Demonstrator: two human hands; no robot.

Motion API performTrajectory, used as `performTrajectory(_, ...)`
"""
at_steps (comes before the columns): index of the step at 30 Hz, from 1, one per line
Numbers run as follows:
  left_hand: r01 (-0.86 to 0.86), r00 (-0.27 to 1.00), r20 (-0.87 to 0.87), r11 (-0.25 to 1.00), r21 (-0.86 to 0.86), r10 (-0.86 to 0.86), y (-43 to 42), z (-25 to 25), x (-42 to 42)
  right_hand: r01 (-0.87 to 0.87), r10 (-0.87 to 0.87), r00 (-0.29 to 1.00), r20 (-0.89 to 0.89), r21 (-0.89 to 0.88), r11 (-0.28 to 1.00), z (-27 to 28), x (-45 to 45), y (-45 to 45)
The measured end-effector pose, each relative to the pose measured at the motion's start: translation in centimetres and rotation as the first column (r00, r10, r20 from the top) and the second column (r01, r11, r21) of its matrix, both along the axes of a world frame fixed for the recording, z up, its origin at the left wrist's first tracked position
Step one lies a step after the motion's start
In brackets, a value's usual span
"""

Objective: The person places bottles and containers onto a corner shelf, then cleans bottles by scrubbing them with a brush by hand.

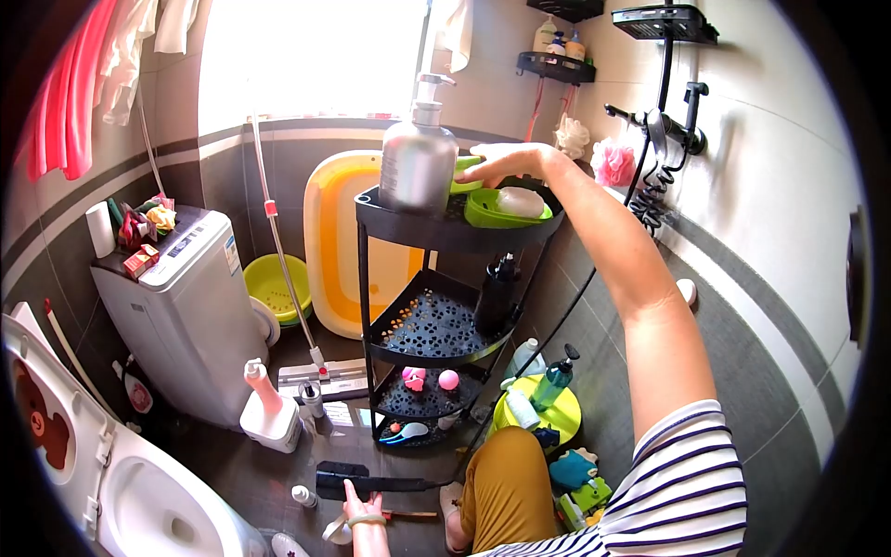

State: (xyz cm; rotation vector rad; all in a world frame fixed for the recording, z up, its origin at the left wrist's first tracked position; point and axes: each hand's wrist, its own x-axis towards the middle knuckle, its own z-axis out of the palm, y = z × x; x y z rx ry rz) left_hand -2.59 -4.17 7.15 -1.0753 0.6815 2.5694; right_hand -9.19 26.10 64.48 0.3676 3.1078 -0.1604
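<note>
My left hand (pixel 362 509), low near the floor, is closed on a black handheld shower head (pixel 376 481), whose black hose runs up to the right. My right hand (pixel 515 161) stretches over the top of a black corner shelf (pixel 418 228), its fingers on a light-green dish (pixel 469 174) and partly hidden behind it. Beside that dish a green soap dish (pixel 481 215) holds a pale bar of soap (pixel 521 201). A large silver pump bottle (pixel 418 162) stands on the same top tier. A black bottle (pixel 497 295) is on the middle tier; pink toys (pixel 415 377) lie below.
At left are an open toilet (pixel 172 511) and a washing machine (pixel 181 306). A folded orange-and-white tub (pixel 325 241), a mop (pixel 269 209) and a green basin (pixel 278 288) stand behind. Bottles crowd a yellow-green stool (pixel 568 413); a white container (pixel 271 427) stands on the floor.
</note>
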Motion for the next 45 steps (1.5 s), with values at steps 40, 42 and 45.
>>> performTrajectory(40, 0.003, 1.000, -0.030, 1.000, 0.020, -0.002, 0.0, 0.4, 0.6, -0.296, 0.278, 0.916, -0.290, -0.019, 0.955, 1.2, 1.7, 5.3)
performTrajectory(42, -0.001, 0.999, -0.038, 1.000, 0.028, 0.002, 0.1, 0.7, 0.7, -0.331, 0.313, 0.897, -0.311, -0.005, 0.944, 0.9, 2.4, 5.1)
performTrajectory(45, -0.003, 0.999, -0.039, 1.000, 0.030, 0.004, 0.0, 0.4, 0.8, -0.432, 0.418, 0.821, -0.388, 0.054, 0.900, 0.9, 3.4, 5.1)
